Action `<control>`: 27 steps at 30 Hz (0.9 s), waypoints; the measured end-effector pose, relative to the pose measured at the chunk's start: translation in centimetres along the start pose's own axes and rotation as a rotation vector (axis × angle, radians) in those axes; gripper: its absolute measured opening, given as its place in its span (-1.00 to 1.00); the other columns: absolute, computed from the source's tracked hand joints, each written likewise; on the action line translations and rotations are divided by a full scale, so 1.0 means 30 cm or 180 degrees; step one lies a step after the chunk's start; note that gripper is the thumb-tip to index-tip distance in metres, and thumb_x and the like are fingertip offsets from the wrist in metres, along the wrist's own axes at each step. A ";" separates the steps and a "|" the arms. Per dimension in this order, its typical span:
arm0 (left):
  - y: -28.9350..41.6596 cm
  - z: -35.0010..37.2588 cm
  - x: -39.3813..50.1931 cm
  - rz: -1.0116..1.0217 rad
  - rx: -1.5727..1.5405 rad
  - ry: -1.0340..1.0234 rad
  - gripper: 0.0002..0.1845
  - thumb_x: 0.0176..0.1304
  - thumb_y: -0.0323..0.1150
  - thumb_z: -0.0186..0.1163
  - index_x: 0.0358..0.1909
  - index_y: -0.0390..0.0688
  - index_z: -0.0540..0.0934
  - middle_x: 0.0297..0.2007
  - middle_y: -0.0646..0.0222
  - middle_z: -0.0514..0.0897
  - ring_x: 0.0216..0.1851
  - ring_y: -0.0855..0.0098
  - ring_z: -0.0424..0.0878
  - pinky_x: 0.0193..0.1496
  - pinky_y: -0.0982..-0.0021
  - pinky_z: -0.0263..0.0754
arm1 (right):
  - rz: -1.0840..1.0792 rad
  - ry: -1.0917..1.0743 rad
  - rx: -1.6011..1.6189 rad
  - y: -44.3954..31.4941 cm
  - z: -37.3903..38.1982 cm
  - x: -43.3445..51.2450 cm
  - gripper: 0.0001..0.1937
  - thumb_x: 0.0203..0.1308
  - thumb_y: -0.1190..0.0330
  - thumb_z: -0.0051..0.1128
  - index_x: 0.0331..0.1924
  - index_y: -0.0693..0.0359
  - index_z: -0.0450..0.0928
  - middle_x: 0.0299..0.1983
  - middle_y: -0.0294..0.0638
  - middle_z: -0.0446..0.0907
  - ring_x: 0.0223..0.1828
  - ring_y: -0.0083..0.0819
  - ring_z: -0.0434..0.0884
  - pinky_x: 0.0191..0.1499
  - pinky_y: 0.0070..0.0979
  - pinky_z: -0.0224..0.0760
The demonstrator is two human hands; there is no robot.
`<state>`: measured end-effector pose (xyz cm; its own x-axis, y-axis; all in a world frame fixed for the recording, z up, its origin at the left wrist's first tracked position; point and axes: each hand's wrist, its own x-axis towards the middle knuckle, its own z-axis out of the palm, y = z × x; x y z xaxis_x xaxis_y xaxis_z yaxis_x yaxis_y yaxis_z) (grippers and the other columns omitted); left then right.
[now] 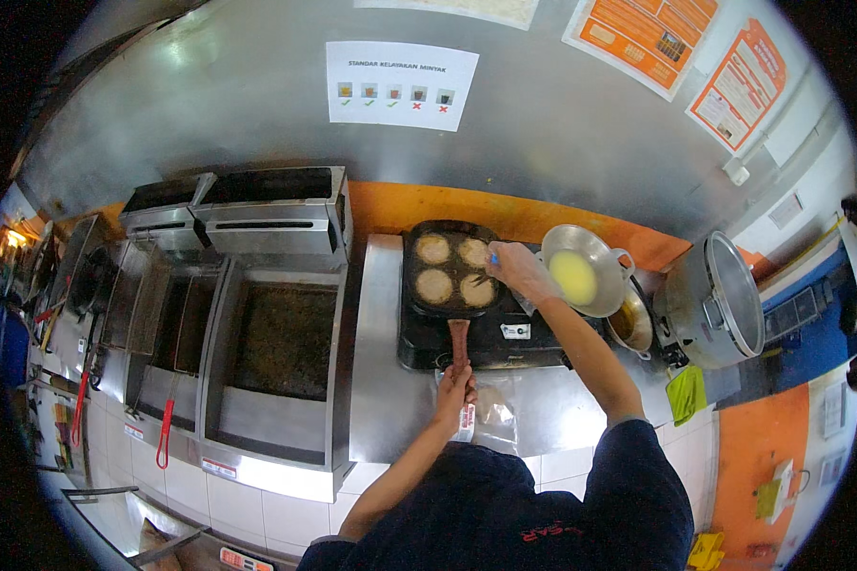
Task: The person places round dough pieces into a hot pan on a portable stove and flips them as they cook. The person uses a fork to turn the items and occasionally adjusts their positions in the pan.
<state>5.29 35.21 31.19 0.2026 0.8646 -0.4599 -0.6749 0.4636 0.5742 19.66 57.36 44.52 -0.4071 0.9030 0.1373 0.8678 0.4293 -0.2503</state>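
My left hand grips the wooden handle of a dark square pan, which rests on a black tabletop stove. Several pale rounds of food, lightly browned, lie in the pan's wells. In a clear plastic glove, my right hand holds a small utensil with a blue part. Its dark tip is over the near right round; whether it touches is unclear. Just right of this hand, a steel wok contains yellow liquid.
A smaller pan of brown liquid sits partly behind the wok. Farther right stands a large lidded pot beside a green cloth. Deep fryers line the left. A clear plastic bag lies on the steel counter.
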 end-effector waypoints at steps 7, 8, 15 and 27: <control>0.005 0.009 -0.013 0.0054 0.0071 0.0032 -0.78 0.37 -0.23 0.16 -0.04 -0.02 0.42 -0.48 0.54 0.40 -0.63 0.67 0.28 -0.58 0.61 0.23 | 0.0160 -0.0113 0.0115 -0.006 -0.016 -0.007 -0.80 0.05 0.30 0.19 -0.31 0.23 0.52 -0.38 0.09 0.61 -0.23 0.10 0.60 -0.17 -0.03 0.43; 0.005 0.008 -0.013 0.0062 0.0056 0.0023 -0.78 0.37 -0.23 0.16 -0.04 -0.02 0.42 -0.48 0.54 0.40 -0.63 0.67 0.28 -0.58 0.61 0.23 | 0.0141 -0.0045 0.0171 -0.017 -0.024 -0.008 -0.80 0.05 0.30 0.18 -0.31 0.23 0.52 -0.38 0.09 0.61 -0.23 0.10 0.60 -0.16 -0.03 0.44; -0.006 0.001 -0.003 0.0106 0.0044 -0.0004 -0.76 0.37 -0.23 0.16 -0.03 -0.05 0.42 -0.49 0.54 0.39 -0.63 0.67 0.26 -0.58 0.62 0.21 | -0.0093 0.0095 0.0318 -0.120 -0.070 0.027 -0.81 0.08 0.31 0.17 -0.27 0.21 0.51 -0.38 0.08 0.61 -0.24 0.08 0.61 -0.17 -0.06 0.44; 0.002 0.007 -0.005 0.0003 -0.0012 0.0019 -0.77 0.36 -0.22 0.17 -0.04 -0.02 0.41 -0.48 0.55 0.39 -0.63 0.67 0.27 -0.59 0.61 0.22 | -0.0514 0.0140 0.0134 -0.172 0.080 0.096 -0.79 0.04 0.26 0.23 -0.30 0.20 0.57 -0.42 0.03 0.63 -0.29 0.02 0.64 -0.21 -0.12 0.51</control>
<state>5.38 35.15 31.44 0.1977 0.8638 -0.4634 -0.6776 0.4620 0.5721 13.34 57.78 43.91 -0.5266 0.8211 0.2204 0.7790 0.5698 -0.2615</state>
